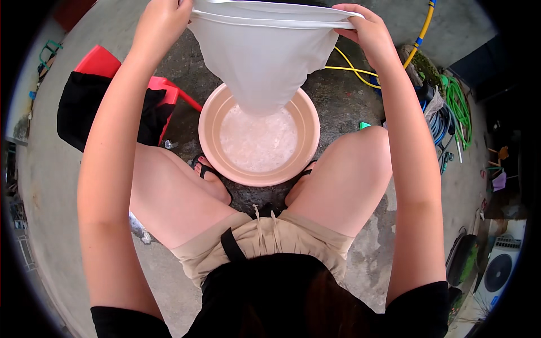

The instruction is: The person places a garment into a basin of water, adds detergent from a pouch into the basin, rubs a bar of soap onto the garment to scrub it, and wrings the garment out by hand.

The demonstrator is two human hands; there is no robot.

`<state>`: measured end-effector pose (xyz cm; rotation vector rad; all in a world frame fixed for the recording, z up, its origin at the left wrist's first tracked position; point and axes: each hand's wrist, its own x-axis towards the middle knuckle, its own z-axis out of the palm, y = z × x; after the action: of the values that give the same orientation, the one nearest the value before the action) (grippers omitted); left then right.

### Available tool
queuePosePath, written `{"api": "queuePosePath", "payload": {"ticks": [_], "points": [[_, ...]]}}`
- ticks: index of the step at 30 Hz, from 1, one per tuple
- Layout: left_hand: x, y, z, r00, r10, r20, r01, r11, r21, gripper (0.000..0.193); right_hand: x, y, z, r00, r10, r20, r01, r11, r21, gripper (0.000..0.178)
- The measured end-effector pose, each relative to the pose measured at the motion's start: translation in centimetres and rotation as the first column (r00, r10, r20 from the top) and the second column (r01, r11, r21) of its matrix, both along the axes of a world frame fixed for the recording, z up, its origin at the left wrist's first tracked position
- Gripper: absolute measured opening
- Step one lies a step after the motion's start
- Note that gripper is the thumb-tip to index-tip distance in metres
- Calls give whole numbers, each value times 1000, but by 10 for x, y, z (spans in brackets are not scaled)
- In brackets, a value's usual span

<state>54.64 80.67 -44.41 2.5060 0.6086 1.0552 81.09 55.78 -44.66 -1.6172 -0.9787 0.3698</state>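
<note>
A white cloth [265, 56] with a stitched band along its top edge hangs stretched between my raised hands. My left hand [168, 18] pinches its upper left corner, close to the top of the view. At the opposite corner my right hand [369, 35] is closed on the same edge, thumb and fingers pressed together. The cloth narrows downward, and its lower end hangs over or into a round peach basin [259, 179] on the ground between my feet. Whitish, sudsy water [256, 143] lies in the basin. Whether the cloth's tip touches the water, I cannot tell.
Left of the basin, black fabric [84, 107] drapes over a red plastic stool or chair [98, 61]. A yellow hose [420, 39] runs at the back right, near coiled green hose [459, 110]. A small green object [364, 125] lies beside my right knee. The concrete ground is wet.
</note>
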Motion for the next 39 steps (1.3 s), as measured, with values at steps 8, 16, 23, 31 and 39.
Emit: {"api": "queuePosePath", "payload": {"ticks": [8, 16, 23, 31, 39], "points": [[-44, -50, -102, 912, -173, -372, 102, 974, -203, 27, -31, -53, -95, 898, 346, 271, -124, 791, -599, 36], [-74, -92, -201, 320, -584, -746, 76, 801, -594, 24, -87, -70, -197, 758, 650, -52, -286, 260, -922, 35], [-27, -53, -240, 168, -791, -588, -379, 499, -779, 20, -59, -19, -221, 824, 299, -481, -535, 131, -835, 28], [49, -1, -338, 638, -451, -624, -461, 425, -779, 28, -7, 49, -322, 884, -100, -457, -359, 482, -799, 29], [70, -53, -451, 787, -15, -617, -313, 851, -421, 56, -17, 68, -440, 981, -27, 192, 166, 628, -761, 57]]}}
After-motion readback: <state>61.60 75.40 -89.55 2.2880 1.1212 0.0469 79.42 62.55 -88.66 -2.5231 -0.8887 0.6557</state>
